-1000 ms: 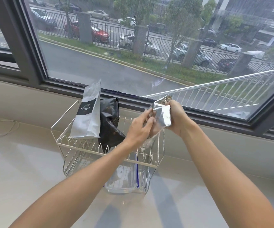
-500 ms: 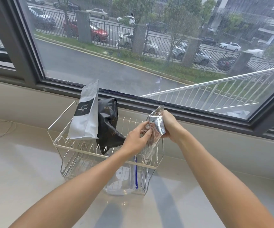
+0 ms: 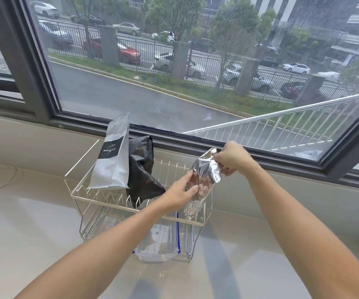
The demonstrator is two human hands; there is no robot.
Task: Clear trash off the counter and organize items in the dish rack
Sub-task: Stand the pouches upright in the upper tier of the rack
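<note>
Counter's dish rack [image 3: 81, 192]: white bag [image 3: 112, 160] (label unreadable), black bag [image 3: 142, 167].

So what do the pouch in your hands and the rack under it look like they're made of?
Silver pouch: looks like metallised foil film, shiny and crinkled with mirror-like glints; its lower part seems clear, showing brownish contents. Dish rack: thin bare metal wire, bright and glossy, probably chromed or stainless steel; the frame cannot tell which.
</note>
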